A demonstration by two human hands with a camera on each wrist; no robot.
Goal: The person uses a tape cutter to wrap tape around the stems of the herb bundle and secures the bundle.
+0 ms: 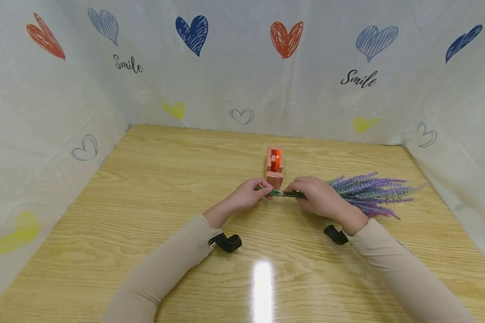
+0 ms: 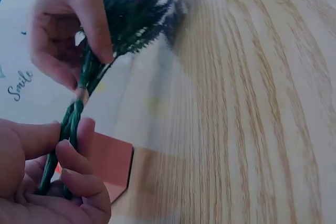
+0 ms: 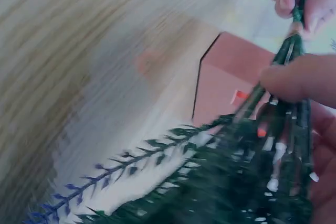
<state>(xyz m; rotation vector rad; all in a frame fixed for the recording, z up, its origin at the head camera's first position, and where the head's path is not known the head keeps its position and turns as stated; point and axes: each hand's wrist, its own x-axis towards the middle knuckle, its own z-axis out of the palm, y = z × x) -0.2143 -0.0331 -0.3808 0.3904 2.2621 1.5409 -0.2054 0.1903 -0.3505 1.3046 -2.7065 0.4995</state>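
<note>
A bunch of artificial lavender point(image 1: 372, 190) is held sideways above the table, its purple and pink heads pointing right. Toward the stem ends, my left hand point(image 1: 248, 194) pinches the green stems point(image 2: 66, 129) between thumb and fingers. My right hand point(image 1: 317, 195) grips the same stems nearer the flowers, seen close up in the right wrist view with the leafy part point(image 3: 236, 177) below the thumb. Between both hands a narrow shiny band point(image 1: 280, 193) circles the stems. Just beyond the hands stands a pink tape dispenser point(image 1: 274, 179) with an orange-red roll in it.
The wood-grain table point(image 1: 165, 157) is bordered by a white curtain point(image 1: 234, 80) printed with hearts and "Smile". Black curved pieces point(image 1: 228, 242) stick out from beneath both sleeves.
</note>
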